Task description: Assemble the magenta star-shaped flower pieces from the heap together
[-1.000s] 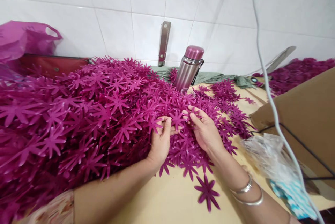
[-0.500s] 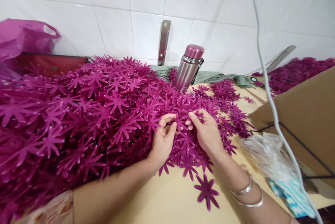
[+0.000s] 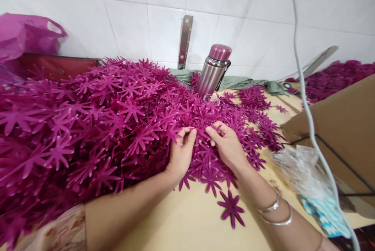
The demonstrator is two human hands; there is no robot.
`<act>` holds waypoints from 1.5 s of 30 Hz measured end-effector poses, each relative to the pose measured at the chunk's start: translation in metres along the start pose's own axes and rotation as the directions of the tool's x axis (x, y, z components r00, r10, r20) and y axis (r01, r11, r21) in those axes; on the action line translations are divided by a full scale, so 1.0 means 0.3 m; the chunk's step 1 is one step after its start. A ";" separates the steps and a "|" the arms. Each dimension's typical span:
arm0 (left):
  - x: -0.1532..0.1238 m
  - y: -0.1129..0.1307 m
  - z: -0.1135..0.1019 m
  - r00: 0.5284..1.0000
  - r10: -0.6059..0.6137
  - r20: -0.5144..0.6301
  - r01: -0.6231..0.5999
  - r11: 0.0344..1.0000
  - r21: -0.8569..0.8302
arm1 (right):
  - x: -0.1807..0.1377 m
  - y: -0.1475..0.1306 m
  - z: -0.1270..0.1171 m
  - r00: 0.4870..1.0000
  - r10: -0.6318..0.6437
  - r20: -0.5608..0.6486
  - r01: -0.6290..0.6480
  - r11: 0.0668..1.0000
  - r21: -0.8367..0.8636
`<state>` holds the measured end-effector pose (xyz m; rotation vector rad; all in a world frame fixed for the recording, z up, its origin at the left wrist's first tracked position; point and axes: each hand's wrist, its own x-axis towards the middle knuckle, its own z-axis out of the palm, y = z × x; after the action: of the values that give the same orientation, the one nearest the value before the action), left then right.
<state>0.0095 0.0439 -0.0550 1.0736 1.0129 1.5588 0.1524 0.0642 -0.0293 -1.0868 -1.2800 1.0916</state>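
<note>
A large heap of magenta star-shaped flower pieces (image 3: pixel 96 118) covers the left and middle of the tan table (image 3: pixel 187 223). My left hand (image 3: pixel 179 153) and my right hand (image 3: pixel 227 145) meet at the heap's near edge, fingers curled and pinching flower pieces between them. Fingertips of both hands nearly touch around one small flower (image 3: pixel 202 131). Two silver bangles (image 3: pixel 275 212) sit on my right wrist. A single loose flower (image 3: pixel 231 208) lies on the bare table below my right hand.
A steel flask with a magenta cap (image 3: pixel 213 72) stands behind the heap by the tiled wall. A cardboard box (image 3: pixel 342 122) and a clear plastic bag (image 3: pixel 301 169) lie at right. A white cable (image 3: pixel 304 98) hangs down. A magenta bag (image 3: pixel 26 40) sits far left.
Both hands moved slightly up into the heap and closer together, fingertips closing on a flower piece. The view tilted a little downward.
</note>
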 end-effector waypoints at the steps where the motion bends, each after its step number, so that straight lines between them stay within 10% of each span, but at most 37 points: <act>1: 0.002 -0.002 -0.002 1.000 -0.005 -0.008 0.005 1.000 0.007 | 0.008 0.004 -0.003 0.999 0.023 -0.028 -0.021 0.998 0.065; 10: 0.006 -0.014 -0.004 1.000 -0.017 -0.021 0.016 1.000 -0.013 | 0.033 -0.016 -0.027 0.997 0.063 -0.034 -0.052 0.966 0.251; 30: 0.003 -0.021 0.000 1.000 -0.023 -0.005 0.023 1.000 -0.010 | 0.014 0.010 -0.026 0.999 -0.025 -0.038 0.027 0.998 0.062; 37: 0.002 -0.022 -0.001 1.000 -0.016 -0.002 0.016 1.000 0.001 | 0.010 -0.001 -0.049 0.877 -0.446 -0.181 0.346 0.845 -0.408; 42: -0.002 -0.009 0.000 1.000 0.015 0.023 -0.015 1.000 0.009 | -0.007 -0.030 -0.036 0.819 -0.563 0.111 0.507 0.618 -0.601; 45: -0.004 -0.001 0.001 0.998 0.033 0.044 -0.033 0.999 -0.005 | -0.012 -0.017 -0.016 0.824 -0.551 0.133 0.526 0.655 -0.543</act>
<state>0.0102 0.0429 -0.0553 1.1222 0.9657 1.5560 0.1572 0.0599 -0.0248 -1.0215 -1.8021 0.2199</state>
